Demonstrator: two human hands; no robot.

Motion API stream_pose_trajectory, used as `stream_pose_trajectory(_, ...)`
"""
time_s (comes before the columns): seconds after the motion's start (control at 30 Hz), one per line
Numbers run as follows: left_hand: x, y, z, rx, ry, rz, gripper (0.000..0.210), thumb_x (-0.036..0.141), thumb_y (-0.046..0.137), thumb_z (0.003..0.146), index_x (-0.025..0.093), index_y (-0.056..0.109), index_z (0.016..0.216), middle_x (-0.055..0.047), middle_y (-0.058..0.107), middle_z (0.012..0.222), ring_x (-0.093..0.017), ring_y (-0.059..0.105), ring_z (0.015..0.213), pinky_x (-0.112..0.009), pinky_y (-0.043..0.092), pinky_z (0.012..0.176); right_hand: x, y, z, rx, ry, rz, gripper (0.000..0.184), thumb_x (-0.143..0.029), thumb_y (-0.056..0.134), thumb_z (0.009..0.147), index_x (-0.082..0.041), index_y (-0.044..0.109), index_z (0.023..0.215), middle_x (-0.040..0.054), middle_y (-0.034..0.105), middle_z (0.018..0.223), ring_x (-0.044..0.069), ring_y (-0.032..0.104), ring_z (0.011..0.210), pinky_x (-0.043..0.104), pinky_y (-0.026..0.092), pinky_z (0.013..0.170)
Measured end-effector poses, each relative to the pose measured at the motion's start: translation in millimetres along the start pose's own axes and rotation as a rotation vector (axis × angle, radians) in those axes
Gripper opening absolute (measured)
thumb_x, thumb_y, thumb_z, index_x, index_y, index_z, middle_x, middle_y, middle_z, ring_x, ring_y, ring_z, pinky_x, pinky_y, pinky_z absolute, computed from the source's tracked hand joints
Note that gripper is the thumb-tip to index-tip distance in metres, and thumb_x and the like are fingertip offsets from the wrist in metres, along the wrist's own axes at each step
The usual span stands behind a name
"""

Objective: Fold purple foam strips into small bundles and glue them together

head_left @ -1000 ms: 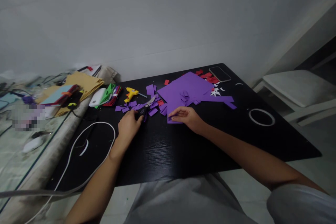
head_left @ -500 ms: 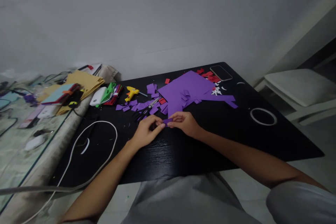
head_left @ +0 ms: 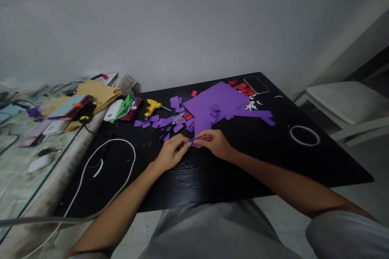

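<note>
A small purple foam or paper piece [head_left: 193, 141] is pinched between my two hands near the middle of the black table. My left hand [head_left: 172, 151] grips its left end with thumb and fingers, and my right hand [head_left: 214, 144] grips its right end. Much of the piece is covered by my fingertips. Just beyond my hands lies a large purple sheet [head_left: 219, 96], with purple strips [head_left: 253, 113] to its right. Many small purple cut pieces [head_left: 162, 122] are scattered left of it. Black-handled scissors [head_left: 166, 130] rest among them, beyond my left hand.
A yellow glue gun [head_left: 152, 107] lies at the back left beside folded coloured sheets [head_left: 129, 108]. Red scraps [head_left: 243, 87], a phone [head_left: 257, 84] and a white ring [head_left: 304, 135] are on the right. A white cable [head_left: 133, 158] loops over the black table [head_left: 194, 186].
My hands stay in nearly the same place, still holding the small purple piece. The fingers have shifted slightly closer together, and less of the piece shows.
</note>
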State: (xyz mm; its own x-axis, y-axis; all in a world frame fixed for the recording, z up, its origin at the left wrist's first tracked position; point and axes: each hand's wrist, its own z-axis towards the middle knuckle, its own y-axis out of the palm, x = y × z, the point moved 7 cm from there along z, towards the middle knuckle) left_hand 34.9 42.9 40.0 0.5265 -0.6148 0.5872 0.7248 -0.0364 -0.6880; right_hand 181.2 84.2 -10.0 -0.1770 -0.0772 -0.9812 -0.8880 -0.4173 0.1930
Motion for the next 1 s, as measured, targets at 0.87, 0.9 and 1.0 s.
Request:
stream_pose_trajectory(0.87, 10, -15.2, -5, 0.147, 0.195, 0.141, 0.016, 0.013, 0.062, 0.091, 0.017, 0.069, 0.105, -0.008, 0.073, 0.095, -0.015, 0.07, 0.086, -0.028, 0.058, 0.079, 4, 5, -1, -0.121, 0.075, 0.132, 0.038, -0.014, 0.076, 0.068, -0.021, 0.071, 0.105, 0.0046, 0.07, 0.105, 0.021, 0.069, 0.098, 0.041, 0.058, 0.092)
stream_pose_trajectory(0.9, 10, -15.3, -5, 0.147, 0.198, 0.143, 0.016, 0.013, 0.062, 0.091, 0.017, 0.069, 0.105, -0.008, 0.073, 0.095, -0.015, 0.07, 0.086, -0.027, 0.058, 0.079, 2, 5, -2, -0.131, 0.061, 0.133, 0.036, -0.014, 0.074, 0.07, -0.021, 0.071, 0.106, 0.0051, 0.07, 0.107, 0.022, 0.068, 0.101, 0.042, 0.058, 0.093)
stream_pose_trajectory(1.0, 9, -14.5, -5, 0.138, 0.19, 0.143, 0.015, 0.013, 0.062, 0.092, 0.017, 0.069, 0.104, -0.007, 0.072, 0.095, -0.015, 0.069, 0.086, -0.027, 0.058, 0.079, -11, 4, -5, -0.127, -0.079, 0.01, 0.026, -0.018, 0.071, 0.075, -0.021, 0.073, 0.101, 0.0078, 0.067, 0.12, 0.023, 0.066, 0.109, 0.041, 0.056, 0.096)
